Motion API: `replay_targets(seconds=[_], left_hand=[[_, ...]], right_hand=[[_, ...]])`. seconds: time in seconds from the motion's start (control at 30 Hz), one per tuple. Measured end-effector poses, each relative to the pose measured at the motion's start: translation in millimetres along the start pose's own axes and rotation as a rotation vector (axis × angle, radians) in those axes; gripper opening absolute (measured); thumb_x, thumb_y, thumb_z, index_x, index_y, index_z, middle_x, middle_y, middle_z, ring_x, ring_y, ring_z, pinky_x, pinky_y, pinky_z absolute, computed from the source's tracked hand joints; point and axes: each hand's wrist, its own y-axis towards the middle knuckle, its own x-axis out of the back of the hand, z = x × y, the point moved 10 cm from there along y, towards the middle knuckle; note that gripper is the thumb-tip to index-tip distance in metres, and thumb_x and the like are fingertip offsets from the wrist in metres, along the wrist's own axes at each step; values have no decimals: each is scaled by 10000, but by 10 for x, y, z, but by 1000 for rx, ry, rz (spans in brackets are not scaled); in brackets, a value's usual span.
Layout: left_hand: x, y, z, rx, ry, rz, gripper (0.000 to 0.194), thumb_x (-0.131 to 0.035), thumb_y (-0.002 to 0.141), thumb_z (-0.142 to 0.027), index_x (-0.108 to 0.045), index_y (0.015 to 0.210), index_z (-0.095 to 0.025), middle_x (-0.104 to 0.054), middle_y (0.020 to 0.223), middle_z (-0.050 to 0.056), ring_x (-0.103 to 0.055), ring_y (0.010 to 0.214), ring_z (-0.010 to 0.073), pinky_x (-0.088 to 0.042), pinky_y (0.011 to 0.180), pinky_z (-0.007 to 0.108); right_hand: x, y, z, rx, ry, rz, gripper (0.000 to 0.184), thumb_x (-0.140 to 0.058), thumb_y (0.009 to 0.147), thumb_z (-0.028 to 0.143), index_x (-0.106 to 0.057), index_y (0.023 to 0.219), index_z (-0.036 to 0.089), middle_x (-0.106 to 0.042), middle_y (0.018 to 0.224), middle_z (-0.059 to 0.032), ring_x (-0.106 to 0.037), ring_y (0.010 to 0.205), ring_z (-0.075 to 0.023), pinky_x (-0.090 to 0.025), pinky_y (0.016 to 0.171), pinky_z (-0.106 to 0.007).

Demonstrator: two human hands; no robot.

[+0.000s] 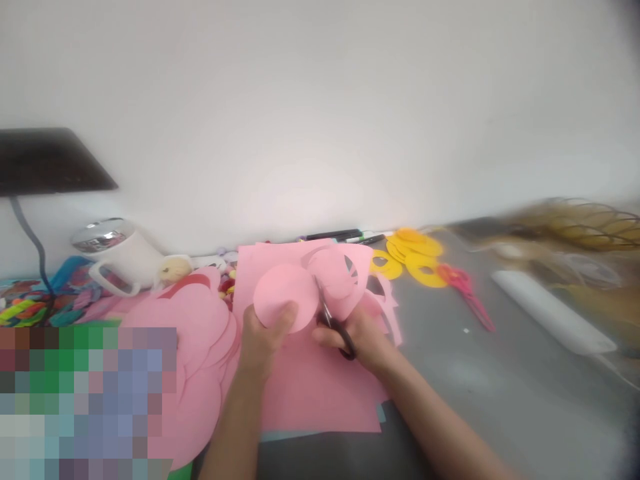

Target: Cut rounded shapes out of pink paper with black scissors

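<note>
My left hand pinches a pink paper circle by its lower edge, thumb on top. In my right hand is a pair of black-handled scissors, fingers wrapped round the handles. The blades point up and away, close to the circle's right edge; blur hides whether they touch it. Beneath both hands lies a stack of pink paper sheets. Cut pink paper scraps lie at its right side. A heap of larger pink paper shapes spreads to the left of my left hand.
Yellow paper rings and pink scissors lie on the grey table at right, near a white power strip. Several pens lie along the wall. A tipped white mug is at left, under a dark panel.
</note>
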Motion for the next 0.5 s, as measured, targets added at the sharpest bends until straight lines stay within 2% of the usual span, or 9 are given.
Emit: replay_targets(seconds=[0.17, 0.3, 0.37, 0.5], left_hand=[[-25, -25, -47, 8, -36, 21, 666, -815, 485, -365, -605, 1068, -121, -677, 858, 103, -647, 762, 239, -550, 629, 354], [-24, -37, -71, 19, -38, 26, 552, -812, 490, -326, -626, 968, -122, -682, 878, 106, -643, 788, 232, -540, 625, 316], [-31, -42, -104, 5, -58, 34, 448, -803, 496, -303, -637, 872, -124, -672, 775, 75, -628, 723, 209, -514, 573, 284], [-170, -83, -214, -33, -144, 155, 250, -773, 536, -275, -623, 675, -131, -552, 528, -11, -528, 521, 133, -416, 444, 230]], right_hand=[[-12, -2, 77, -2, -13, -3, 279, -670, 667, 255, -393, 675, 224, -399, 569, 72, -379, 491, -95, -325, 435, -228], [-17, -8, 71, -24, -17, -7, 257, -618, 663, 202, -363, 644, 228, -393, 551, 74, -393, 476, -94, -312, 421, -222], [-30, -12, 54, -40, -10, 2, 257, -609, 662, 195, -357, 629, 228, -391, 542, 73, -404, 471, -95, -317, 419, -222], [-19, -20, 20, -70, 6, -20, 289, -612, 649, 181, -331, 615, 233, -351, 535, 76, -401, 462, -97, -312, 410, -220]])
